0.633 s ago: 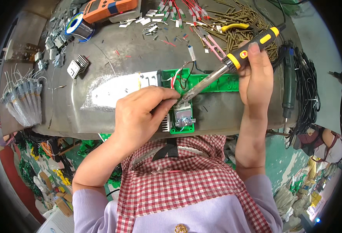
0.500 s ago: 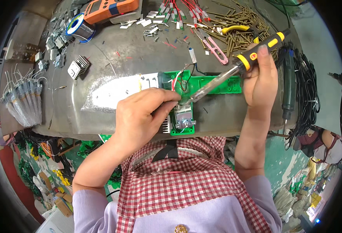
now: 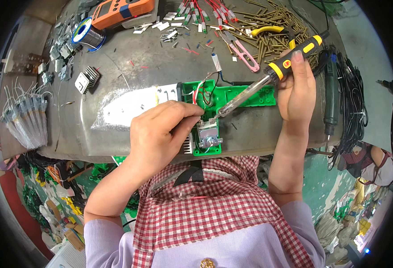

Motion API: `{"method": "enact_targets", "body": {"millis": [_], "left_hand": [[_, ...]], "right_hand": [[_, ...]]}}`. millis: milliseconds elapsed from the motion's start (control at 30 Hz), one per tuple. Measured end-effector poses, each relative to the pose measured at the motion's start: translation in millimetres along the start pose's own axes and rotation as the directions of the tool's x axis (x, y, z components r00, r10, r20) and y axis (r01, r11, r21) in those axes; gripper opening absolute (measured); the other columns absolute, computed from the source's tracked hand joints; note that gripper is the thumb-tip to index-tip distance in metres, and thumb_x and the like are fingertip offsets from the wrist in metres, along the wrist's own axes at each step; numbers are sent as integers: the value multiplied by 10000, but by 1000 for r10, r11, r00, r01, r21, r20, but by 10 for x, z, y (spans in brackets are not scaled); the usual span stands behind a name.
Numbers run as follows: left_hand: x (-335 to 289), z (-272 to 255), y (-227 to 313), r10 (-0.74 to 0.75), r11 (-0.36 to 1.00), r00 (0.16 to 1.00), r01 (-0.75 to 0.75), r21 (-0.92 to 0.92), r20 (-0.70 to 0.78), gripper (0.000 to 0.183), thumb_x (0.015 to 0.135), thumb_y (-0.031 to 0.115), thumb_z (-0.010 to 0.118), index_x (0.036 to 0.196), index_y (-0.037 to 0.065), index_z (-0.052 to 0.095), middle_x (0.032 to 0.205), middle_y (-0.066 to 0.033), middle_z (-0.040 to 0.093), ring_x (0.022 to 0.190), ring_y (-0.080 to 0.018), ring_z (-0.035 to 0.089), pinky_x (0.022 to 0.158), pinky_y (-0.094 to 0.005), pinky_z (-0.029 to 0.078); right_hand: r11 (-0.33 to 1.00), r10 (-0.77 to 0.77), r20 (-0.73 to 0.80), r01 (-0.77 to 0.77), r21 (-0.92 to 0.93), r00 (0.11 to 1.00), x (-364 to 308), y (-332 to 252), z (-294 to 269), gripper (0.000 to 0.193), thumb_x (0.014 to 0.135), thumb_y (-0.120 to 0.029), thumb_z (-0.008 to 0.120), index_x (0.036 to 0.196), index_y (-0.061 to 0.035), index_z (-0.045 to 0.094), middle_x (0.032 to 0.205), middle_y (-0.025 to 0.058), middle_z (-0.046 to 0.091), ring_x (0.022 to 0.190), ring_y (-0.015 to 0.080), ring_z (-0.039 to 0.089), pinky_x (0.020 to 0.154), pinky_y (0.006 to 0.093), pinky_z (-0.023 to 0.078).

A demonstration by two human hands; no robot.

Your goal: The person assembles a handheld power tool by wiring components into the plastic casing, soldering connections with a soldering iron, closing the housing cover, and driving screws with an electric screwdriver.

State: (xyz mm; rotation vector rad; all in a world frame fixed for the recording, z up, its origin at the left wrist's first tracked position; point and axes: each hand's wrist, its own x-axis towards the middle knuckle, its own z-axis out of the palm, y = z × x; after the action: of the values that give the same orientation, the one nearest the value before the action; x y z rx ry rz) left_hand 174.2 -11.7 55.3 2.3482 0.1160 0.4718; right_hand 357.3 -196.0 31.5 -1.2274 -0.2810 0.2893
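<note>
My right hand (image 3: 298, 89) is wrapped round a soldering iron (image 3: 250, 94) with a black and yellow handle. The iron slants down to the left, its tip just beside a silver switch-like metal part (image 3: 209, 135). That part sits in a green plastic housing (image 3: 243, 95) on the bench. With thumb and forefinger pinched over the housing, my left hand (image 3: 158, 131) grips the end of a red and white wire (image 3: 196, 93); the fingertips partly hide it. A white, plastic-wrapped blade-shaped piece (image 3: 131, 105) joins the housing on the left.
Solder spool (image 3: 88, 35), orange multimeter (image 3: 122, 11) and loose brass rods (image 3: 272, 38) lie at the back. Pink-handled tweezers (image 3: 243, 52) are beyond the housing. A finned heat sink (image 3: 87, 79) and bagged parts (image 3: 24, 118) lie left; a dark tool (image 3: 331, 96) and coiled cables (image 3: 352, 102) lie right.
The iron's tip has drawn back slightly to the right, away from my left fingertips. My left hand keeps its pinch, and the whole view has shifted a little.
</note>
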Motion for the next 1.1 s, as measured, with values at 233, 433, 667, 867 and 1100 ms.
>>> {"method": "enact_targets", "body": {"millis": [233, 433, 667, 867, 1100], "left_hand": [[3, 4, 18, 2, 1000, 1000, -2, -5, 4, 152, 736, 12, 709, 873, 61, 667, 815, -60, 676, 723, -227, 662, 608, -307, 517], [-7, -4, 17, -10, 1000, 1000, 10, -4, 12, 152, 738, 15, 711, 875, 62, 665, 818, -60, 677, 711, -231, 661, 598, -305, 518], [-12, -9, 15, 0, 1000, 1000, 0, -2, 23, 162, 734, 14, 715, 877, 68, 664, 831, -55, 678, 709, -229, 660, 593, -307, 517], [4, -14, 13, 24, 1000, 1000, -24, -3, 17, 164, 734, 7, 710, 879, 64, 661, 831, -55, 678, 711, -226, 659, 594, -306, 517], [8, -20, 21, 18, 1000, 999, -18, -8, 26, 167, 732, -2, 706, 880, 58, 660, 830, -60, 678, 712, -225, 661, 593, -302, 519]], "right_hand": [[1000, 11, 31, -11, -1, 999, -5, 10, 3, 249, 1004, -265, 473, 1013, -22, 525, 834, 21, 522, 725, 94, 494, 653, 249, 413], [999, 40, 33, -41, 13, 999, -20, 0, 6, 253, 1007, -262, 460, 1020, -18, 525, 825, 16, 506, 714, 91, 473, 640, 248, 394], [999, 51, 20, -51, 1, 998, -37, -5, 20, 266, 1013, -267, 442, 1036, -14, 523, 838, 14, 502, 726, 93, 472, 655, 252, 399], [999, 48, 52, -48, 5, 998, -36, -9, 11, 269, 1015, -267, 436, 1047, -13, 519, 842, 17, 501, 730, 92, 471, 663, 252, 402], [999, 42, 43, -43, 11, 998, -39, -3, 21, 269, 1012, -269, 442, 1038, -14, 523, 838, 15, 497, 730, 91, 465, 657, 247, 394]]}}
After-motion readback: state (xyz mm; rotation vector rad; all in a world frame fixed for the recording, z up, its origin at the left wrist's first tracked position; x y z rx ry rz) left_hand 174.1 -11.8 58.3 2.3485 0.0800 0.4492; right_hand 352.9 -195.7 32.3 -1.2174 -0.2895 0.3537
